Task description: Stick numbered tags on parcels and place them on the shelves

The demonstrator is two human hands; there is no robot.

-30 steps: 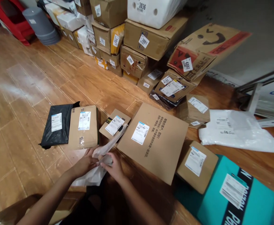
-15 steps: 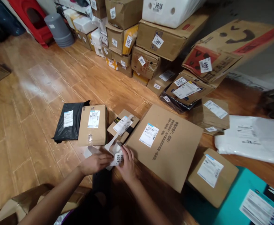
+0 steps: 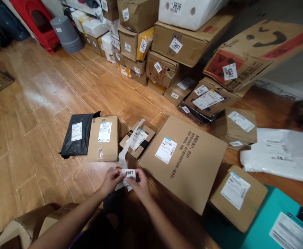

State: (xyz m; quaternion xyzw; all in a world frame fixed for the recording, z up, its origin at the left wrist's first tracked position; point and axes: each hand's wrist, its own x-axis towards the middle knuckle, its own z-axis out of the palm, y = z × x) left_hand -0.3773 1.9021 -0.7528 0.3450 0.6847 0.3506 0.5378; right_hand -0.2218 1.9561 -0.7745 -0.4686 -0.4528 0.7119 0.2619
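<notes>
Two hands, left (image 3: pixel 110 182) and right (image 3: pixel 142 187), pinch a label strip (image 3: pixel 131 172); its tail (image 3: pixel 123 154), being loose near the small box (image 3: pixel 141 139), may catch.

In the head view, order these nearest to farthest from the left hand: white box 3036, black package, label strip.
1. Label strip: held at the left hand.
2. Black package: on the floor, ahead and left.
3. White box: far back, on the stack.
</notes>
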